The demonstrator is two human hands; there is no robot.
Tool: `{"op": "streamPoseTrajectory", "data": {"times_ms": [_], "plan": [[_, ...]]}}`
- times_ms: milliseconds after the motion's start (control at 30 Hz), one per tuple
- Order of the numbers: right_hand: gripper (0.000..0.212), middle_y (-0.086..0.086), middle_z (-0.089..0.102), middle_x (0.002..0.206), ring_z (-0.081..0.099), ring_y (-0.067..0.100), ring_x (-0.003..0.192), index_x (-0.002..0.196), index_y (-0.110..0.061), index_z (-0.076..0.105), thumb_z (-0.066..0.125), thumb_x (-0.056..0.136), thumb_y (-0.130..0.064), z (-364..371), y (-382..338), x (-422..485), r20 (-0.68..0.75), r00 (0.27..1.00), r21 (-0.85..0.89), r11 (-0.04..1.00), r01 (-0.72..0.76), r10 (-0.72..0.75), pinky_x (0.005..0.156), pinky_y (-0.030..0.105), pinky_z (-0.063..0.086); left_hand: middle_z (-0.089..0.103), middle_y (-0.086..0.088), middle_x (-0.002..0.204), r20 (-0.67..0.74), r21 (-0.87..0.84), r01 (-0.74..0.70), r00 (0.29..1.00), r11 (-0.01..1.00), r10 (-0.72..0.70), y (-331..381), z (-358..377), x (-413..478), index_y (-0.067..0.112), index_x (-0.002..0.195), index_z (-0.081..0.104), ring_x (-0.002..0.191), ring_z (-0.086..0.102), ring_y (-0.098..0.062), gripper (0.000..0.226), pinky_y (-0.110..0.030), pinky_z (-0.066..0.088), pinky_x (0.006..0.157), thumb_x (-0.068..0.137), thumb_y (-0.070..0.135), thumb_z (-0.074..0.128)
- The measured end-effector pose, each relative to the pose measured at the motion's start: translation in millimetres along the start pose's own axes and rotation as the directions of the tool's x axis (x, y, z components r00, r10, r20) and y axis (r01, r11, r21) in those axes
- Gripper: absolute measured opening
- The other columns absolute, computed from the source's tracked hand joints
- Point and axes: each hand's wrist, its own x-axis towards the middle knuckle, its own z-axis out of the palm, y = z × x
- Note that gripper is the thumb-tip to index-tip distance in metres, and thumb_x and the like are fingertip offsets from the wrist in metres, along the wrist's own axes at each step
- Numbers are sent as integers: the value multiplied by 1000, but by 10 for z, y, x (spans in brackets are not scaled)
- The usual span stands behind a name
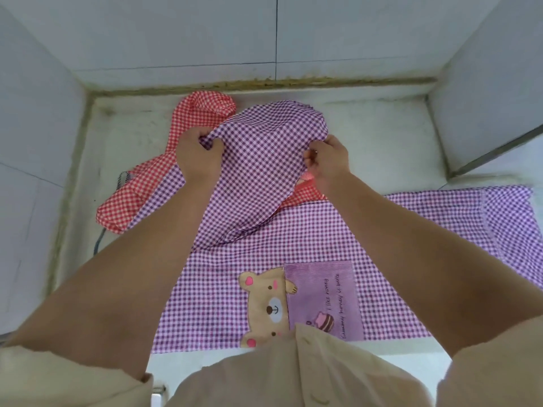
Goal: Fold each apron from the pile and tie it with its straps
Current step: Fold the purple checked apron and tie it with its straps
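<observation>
Purple gingham apron (pixel 258 171) lies face-up on the white bench (pixel 382 142), lower part spread flat twd the person, right side running out to the frame's right edge. Its upper part is lifted off the bench in a rounded bulge btwn both hands.

L: left hand (pixel 197 154) has fingers curled round a bunched bit of purple cloth at the bulge's left edge, gripping it. R: right hand (pixel 326 160) pinches the right edge of the same bulge w/ fingertips; thumb side faces the cloth. Both forearms are bare and reach fwd over the flat part.

On the flat part, near the person: a tan bear patch (pixel 267 306) w/ pink ears and cheeks, and just beside it on the right a lilac pocket (pixel 323 298) w/ small script and a cake motif. The bear's paw overlaps the pocket's left edge.

Red gingham apron (pixel 129 201) lies under/behind the purple one, sticking out on the left, running diagonally from near the back wall down to the left; a small bit of red also shows under the bulge on the right. A small b/w striped piece (pixel 122 178) touches its left edge; can't tell what it is. A grey cable (pixel 98 242) comes out from under the red apron's lower end.

White tiled wall (pixel 205 33) at back and both sides, w/ grimy sealant along the joint. Cream garment (pixel 293 377) on the person fills the bottom.
</observation>
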Motion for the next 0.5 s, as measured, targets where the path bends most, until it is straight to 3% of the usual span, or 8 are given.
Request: {"op": "streamPoseTrajectory", "data": {"times_ms": [100, 233, 300, 367, 433, 500], "plan": [[25, 0, 39, 64, 38, 9, 50, 76, -13, 40, 31, 88, 7, -87, -23, -188, 269, 961, 176, 978, -111, 61, 46, 21, 33, 65, -2, 119, 48, -96, -55, 997, 994, 59, 9, -155, -157, 11, 119, 65, 108, 58, -16, 32, -22, 41, 92, 90, 23, 64], [27, -1, 33, 58, 31, 11, 52, 71, -13, 40, 29, 90, 2, -317, 41, -499, 469, 871, 18, 984, -175, 146, 53, 23, 35, 65, 4, 117, 51, -94, -173, 983, 981, 178, -43, -369, -485, 12, 119, 68, 107, 57, -11, 31, -16, 37, 93, 89, 20, 66], [27, 1, 37, 62, 35, 10, 52, 75, -13, 43, 30, 91, 5, -471, 137, -571, 409, 885, -149, 973, -174, 221, 53, 24, 39, 65, 7, 106, 133, -95, -244, 958, 965, 255, -106, -459, -718, 10, 115, 71, 99, 60, -11, 28, -18, 41, 90, 88, 15, 67], [28, 3, 42, 68, 38, 10, 54, 77, -11, 45, 32, 91, 10, -660, 285, -660, 259, 922, -361, 915, -183, 286, 46, 21, 44, 67, 8, 94, 289, -61, -315, 903, 947, 319, -266, -527, -1009, 11, 108, 74, 86, 62, -12, 23, -28, 50, 86, 86, 15, 70], [29, 5, 47, 71, 42, 11, 57, 78, -8, 47, 33, 91, 14, -842, 425, -725, 133, 945, -457, 865, -208, 298, 44, 20, 48, 70, 5, 93, 490, 19, -332, 825, 943, 281, -431, -551, -1273, 16, 109, 73, 81, 61, -11, 24, -34, 52, 84, 86, 23, 71], [28, 7, 55, 75, 50, 13, 60, 80, -5, 51, 34, 93, 12, -1003, 588, -813, 64, 960, -457, 863, -216, 274, 49, 23, 53, 70, 1, 99, 646, 96, -356, 733, 930, 214, -604, -560, -1580, 20, 123, 66, 88, 63, -15, 41, -34, 51, 87, 85, 33, 72]]}}
